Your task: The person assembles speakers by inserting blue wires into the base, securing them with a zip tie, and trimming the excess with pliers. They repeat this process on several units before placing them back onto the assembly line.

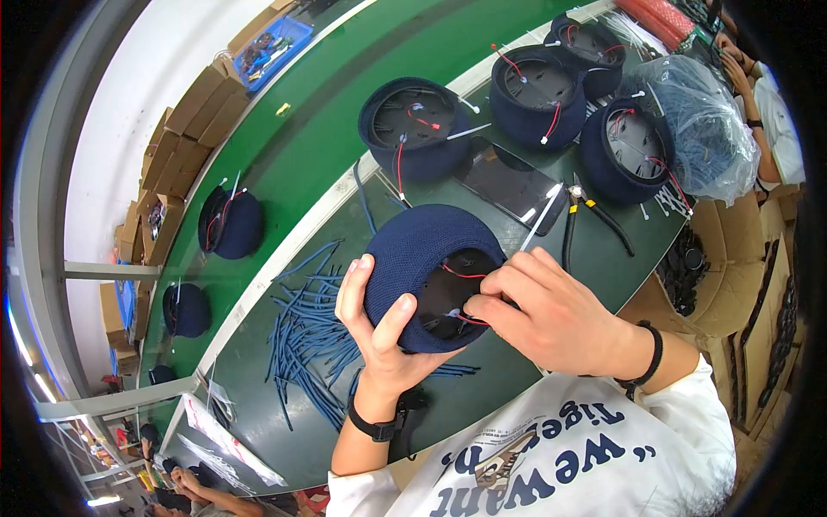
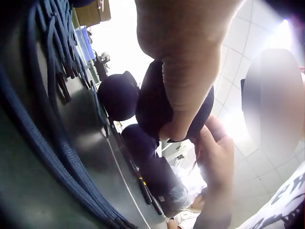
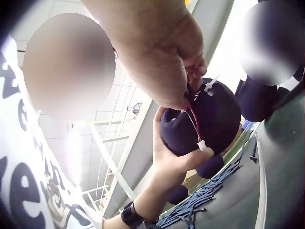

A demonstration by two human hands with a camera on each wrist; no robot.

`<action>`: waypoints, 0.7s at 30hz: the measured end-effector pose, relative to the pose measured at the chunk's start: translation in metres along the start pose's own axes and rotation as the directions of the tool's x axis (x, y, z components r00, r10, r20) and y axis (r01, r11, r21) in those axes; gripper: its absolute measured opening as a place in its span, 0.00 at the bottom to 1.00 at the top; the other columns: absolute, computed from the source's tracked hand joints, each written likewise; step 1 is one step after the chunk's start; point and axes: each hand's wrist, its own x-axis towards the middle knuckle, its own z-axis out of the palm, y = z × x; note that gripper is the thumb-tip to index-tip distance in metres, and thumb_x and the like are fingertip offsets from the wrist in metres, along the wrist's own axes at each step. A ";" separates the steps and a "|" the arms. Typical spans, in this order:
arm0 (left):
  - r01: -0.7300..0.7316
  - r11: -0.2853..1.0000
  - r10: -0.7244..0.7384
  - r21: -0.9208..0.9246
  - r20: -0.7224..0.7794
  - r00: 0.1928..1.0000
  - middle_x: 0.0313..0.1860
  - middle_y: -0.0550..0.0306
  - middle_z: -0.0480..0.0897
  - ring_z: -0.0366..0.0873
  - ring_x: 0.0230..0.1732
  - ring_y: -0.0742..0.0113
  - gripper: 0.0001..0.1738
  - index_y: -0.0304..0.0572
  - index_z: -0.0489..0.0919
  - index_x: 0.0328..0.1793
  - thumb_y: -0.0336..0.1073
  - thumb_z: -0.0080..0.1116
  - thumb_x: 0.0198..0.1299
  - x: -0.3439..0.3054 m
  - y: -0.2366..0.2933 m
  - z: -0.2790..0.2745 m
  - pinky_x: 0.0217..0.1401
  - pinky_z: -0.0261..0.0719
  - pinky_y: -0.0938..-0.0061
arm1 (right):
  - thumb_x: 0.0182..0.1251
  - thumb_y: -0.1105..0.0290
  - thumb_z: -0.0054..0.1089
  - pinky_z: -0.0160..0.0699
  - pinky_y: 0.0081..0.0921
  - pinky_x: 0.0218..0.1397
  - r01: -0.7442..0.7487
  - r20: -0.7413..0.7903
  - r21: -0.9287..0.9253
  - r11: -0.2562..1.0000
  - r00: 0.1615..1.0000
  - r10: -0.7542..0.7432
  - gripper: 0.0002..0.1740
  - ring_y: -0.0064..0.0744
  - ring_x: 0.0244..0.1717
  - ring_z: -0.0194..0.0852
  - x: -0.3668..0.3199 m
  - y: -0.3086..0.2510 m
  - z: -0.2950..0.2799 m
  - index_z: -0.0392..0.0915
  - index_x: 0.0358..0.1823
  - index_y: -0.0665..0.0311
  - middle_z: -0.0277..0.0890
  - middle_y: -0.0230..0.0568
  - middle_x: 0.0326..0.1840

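Observation:
My left hand [image 1: 383, 336] holds a round housing [image 1: 426, 237] covered in navy knit fabric, tilted so that its black inner opening faces my right hand. Thumb and fingers spread around the fabric side. At the opening, my right hand [image 1: 556, 310] pinches a red wire [image 1: 471, 320] between thumb and forefinger. In the right wrist view, a white connector [image 3: 201, 145] dangles on the wires below those fingertips, and a white cable tie [image 3: 208, 87] sticks out beside them. My right fingers hide part of the opening.
Several similar housings [image 1: 418, 129] stand at the back of the green table [image 1: 258, 405], near a dark phone [image 1: 508, 185] and yellow-black pliers [image 1: 573, 220]. Blue cords [image 1: 310, 345] lie in a heap to the left. More housings [image 1: 237, 226] sit on the green belt [image 1: 319, 103]. A plastic bag [image 1: 702, 121] stands at right.

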 end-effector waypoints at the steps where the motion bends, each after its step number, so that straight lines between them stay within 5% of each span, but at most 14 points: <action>1: -0.009 1.000 0.008 0.025 0.022 1.000 0.83 0.30 0.57 0.63 0.81 0.30 0.69 0.65 0.63 0.79 0.51 0.97 0.28 0.000 0.000 -0.002 0.81 0.69 0.38 | 0.64 0.68 0.62 0.72 0.36 0.51 -0.004 0.002 0.010 1.000 1.000 0.004 0.13 0.39 0.49 0.73 -0.001 -0.001 0.000 0.82 0.47 0.65 0.71 0.38 0.45; 21: -0.007 0.999 0.009 0.046 -0.059 0.998 0.80 0.36 0.65 0.67 0.79 0.35 0.59 0.68 0.68 0.77 0.50 0.94 0.38 0.002 0.006 0.000 0.79 0.68 0.41 | 0.62 0.71 0.64 0.74 0.33 0.49 -0.017 -0.098 0.061 0.998 0.995 0.023 0.14 0.37 0.47 0.77 -0.001 -0.004 0.003 0.84 0.49 0.63 0.77 0.37 0.47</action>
